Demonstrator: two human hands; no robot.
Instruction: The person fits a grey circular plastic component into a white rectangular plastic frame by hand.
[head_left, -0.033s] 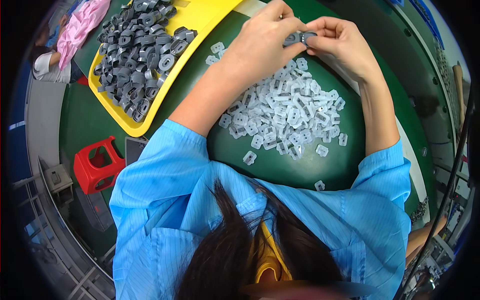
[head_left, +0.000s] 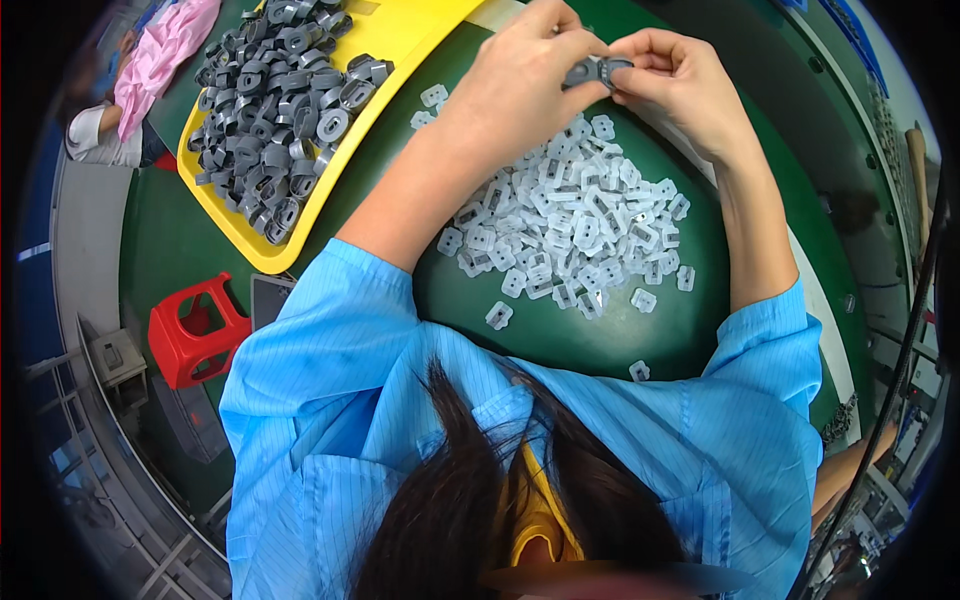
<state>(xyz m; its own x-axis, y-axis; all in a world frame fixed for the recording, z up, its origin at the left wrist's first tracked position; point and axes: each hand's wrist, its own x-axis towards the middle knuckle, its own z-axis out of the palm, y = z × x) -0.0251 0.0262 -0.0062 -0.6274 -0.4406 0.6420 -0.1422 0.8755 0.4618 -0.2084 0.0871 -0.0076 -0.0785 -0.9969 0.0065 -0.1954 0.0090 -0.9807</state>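
Note:
Between both hands, past the far side of a white heap, is a small dark grey plastic part (head_left: 590,72). My left hand (head_left: 530,85) grips its left end between thumb and fingers. The fingers of my right hand (head_left: 680,90) pinch its right end, covering much of that side. Just below my hands lies the heap of small translucent white plastic clips (head_left: 570,220) on the green table (head_left: 450,340). To the left of my left arm, a yellow tray (head_left: 330,200) holds many grey oval plastic parts (head_left: 275,110).
A few loose clips lie around the heap, one close to my shirt. Left of me is a red plastic stool (head_left: 198,330) beside a grey case (head_left: 185,415). Another person's arm and a pink cloth (head_left: 165,60) appear at the upper left. A black cable (head_left: 915,330) runs down the right.
Both hands and the grey part have shifted very slightly to the left. The grip looks the same, and the heap and tray have not moved.

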